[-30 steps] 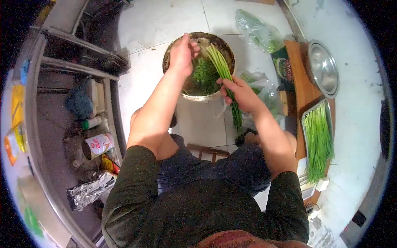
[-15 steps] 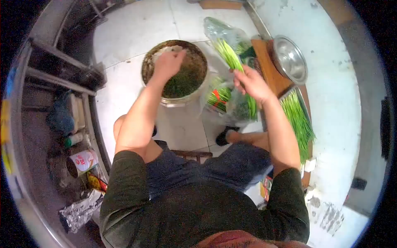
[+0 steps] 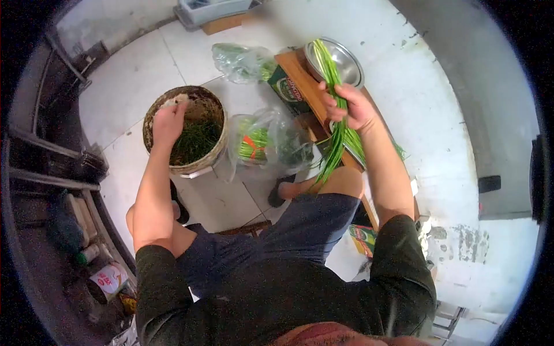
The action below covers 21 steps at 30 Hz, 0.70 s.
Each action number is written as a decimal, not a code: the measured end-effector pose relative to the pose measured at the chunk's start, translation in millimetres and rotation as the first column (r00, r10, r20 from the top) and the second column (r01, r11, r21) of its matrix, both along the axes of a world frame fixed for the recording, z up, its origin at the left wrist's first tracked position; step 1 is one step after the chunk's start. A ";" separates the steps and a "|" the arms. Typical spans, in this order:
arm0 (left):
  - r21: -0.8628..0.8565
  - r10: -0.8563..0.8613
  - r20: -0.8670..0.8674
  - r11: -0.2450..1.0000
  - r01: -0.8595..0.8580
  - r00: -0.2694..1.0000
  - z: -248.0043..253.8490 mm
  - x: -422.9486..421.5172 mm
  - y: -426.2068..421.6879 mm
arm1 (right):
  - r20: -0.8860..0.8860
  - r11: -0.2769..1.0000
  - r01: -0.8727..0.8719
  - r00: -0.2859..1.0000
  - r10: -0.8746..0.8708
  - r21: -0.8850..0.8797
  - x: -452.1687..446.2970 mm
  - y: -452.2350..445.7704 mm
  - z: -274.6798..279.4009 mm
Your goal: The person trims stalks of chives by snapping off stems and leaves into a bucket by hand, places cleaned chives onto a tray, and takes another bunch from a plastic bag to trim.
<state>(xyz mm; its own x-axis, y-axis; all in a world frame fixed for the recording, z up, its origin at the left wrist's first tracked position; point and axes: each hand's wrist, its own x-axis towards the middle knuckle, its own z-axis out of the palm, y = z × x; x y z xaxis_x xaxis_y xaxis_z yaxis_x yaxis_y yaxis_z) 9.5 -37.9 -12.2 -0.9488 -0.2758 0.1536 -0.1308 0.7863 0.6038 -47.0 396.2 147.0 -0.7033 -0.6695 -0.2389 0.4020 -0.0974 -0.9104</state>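
Observation:
My right hand (image 3: pixel 356 109) is closed around a bunch of chives (image 3: pixel 328 66), raised at the right. Their pale ends point up and the loose green leaves hang down over my knee. Above the bucket (image 3: pixel 187 168) at the left, my left hand (image 3: pixel 168 124) has its fingers drawn together; whatever they may hold is too small to make out. Green leaf scraps (image 3: pixel 199 138) lie inside that bucket, and its inner wall is stained. Between the hands, chives with a red band (image 3: pixel 253 145) sit in a clear plastic bag (image 3: pixel 283 124) on the floor.
A steel bowl (image 3: pixel 345 64) rests on a wooden board (image 3: pixel 303 72) at the right. More chives (image 3: pixel 353 144) lie behind the held bunch. Another clear bag (image 3: pixel 239 60) is beyond the bucket. Shelves with cans (image 3: pixel 107 281) line the left.
My right hand and its chives have moved right, from over the bags to beside the steel bowl. My left hand stays over the bucket. The camera view has shifted.

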 end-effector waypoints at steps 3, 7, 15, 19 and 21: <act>0.036 -0.027 -0.265 0.999 0.038 0.964 -7.2 10.0 -6.6 | -0.236 0.921 0.206 0.963 -0.130 0.331 0.2 38.7 44.9; 0.004 -0.100 0.017 0.995 0.100 0.995 -9.9 12.1 -18.9 | -0.562 0.518 0.478 0.827 0.006 0.710 2.2 107.8 109.5; -0.038 -0.062 0.089 0.997 0.066 0.994 1.9 17.1 4.4 | -0.531 -0.019 0.596 0.729 0.431 0.803 2.9 261.3 30.2; -0.017 -0.172 0.081 0.985 0.174 0.982 -16.4 20.6 -3.9 | -0.515 -0.078 0.590 0.755 0.406 0.803 -5.6 297.5 -36.7; -0.027 -0.136 0.174 0.989 0.143 0.975 -30.4 20.2 -11.0 | -0.519 -0.045 0.575 0.767 0.376 0.817 -11.4 301.0 -66.1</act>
<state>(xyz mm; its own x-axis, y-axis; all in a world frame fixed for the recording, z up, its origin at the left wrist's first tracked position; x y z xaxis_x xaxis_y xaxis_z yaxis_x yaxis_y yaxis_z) 29.7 -48.9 -42.6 -0.9907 -0.1359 -0.0065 -0.1170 0.8268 0.5502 -58.4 697.2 80.9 -0.9924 -0.0135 -0.1222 -0.0062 0.9982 -0.0600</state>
